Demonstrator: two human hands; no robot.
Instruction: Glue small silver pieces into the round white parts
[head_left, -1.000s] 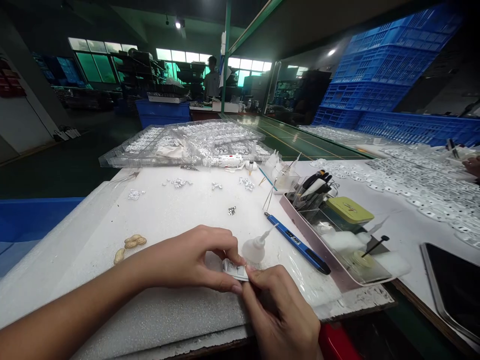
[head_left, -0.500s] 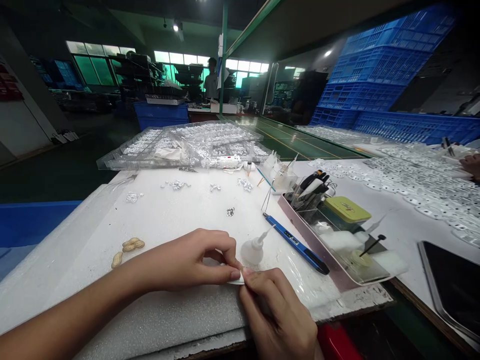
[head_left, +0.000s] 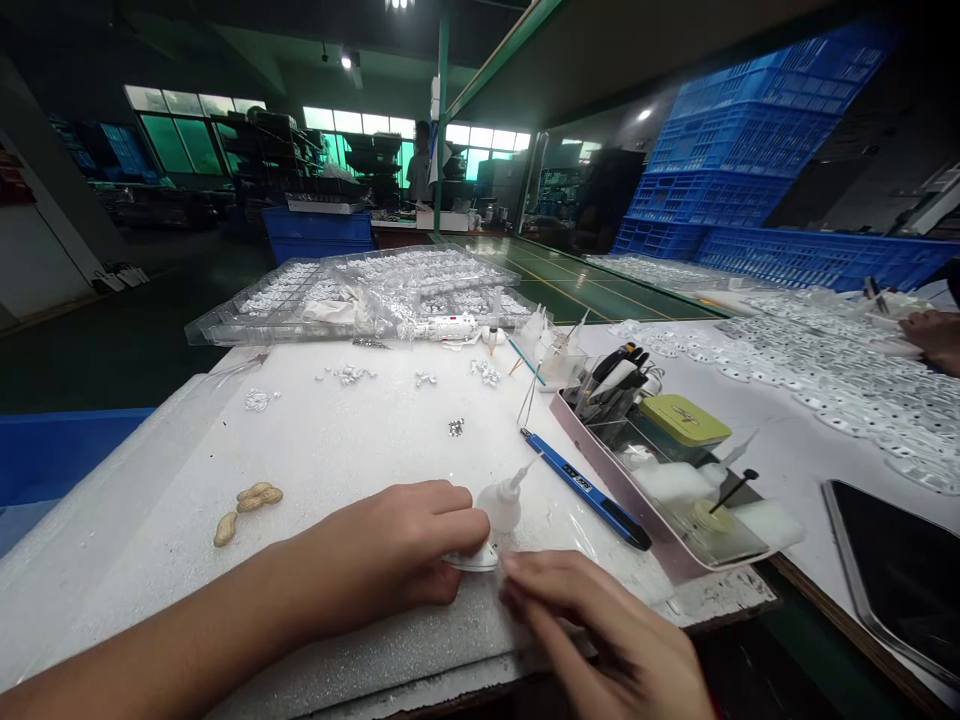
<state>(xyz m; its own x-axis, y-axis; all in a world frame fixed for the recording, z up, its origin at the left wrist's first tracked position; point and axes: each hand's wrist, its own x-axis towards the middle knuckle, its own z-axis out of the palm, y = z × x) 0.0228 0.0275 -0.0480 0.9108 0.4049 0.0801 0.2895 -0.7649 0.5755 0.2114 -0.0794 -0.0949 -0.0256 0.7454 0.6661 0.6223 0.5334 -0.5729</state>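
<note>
My left hand point(head_left: 390, 548) presses a small white plastic part point(head_left: 472, 560) down on the white foam board point(head_left: 322, 450), fingers curled over it. Just right of the part my right hand point(head_left: 607, 640) lies with fingers spread, holding nothing, blurred by motion. A small clear squeeze bottle point(head_left: 504, 503) with a thin nozzle stands right behind the part. A blue pen-shaped tool point(head_left: 585, 488) lies to the right of the bottle.
A pink tray point(head_left: 622, 500) of tools with a green tin point(head_left: 684, 420) sits at the right, a dark tablet point(head_left: 896, 565) beyond it. Clear trays of small parts point(head_left: 352, 290) are at the back. Peanuts point(head_left: 247, 505) lie at left. Another person's hand point(head_left: 926, 335) is far right.
My right hand let go of the white part and drew back toward me, fingers spread. My left hand lowered the part flat onto the foam.
</note>
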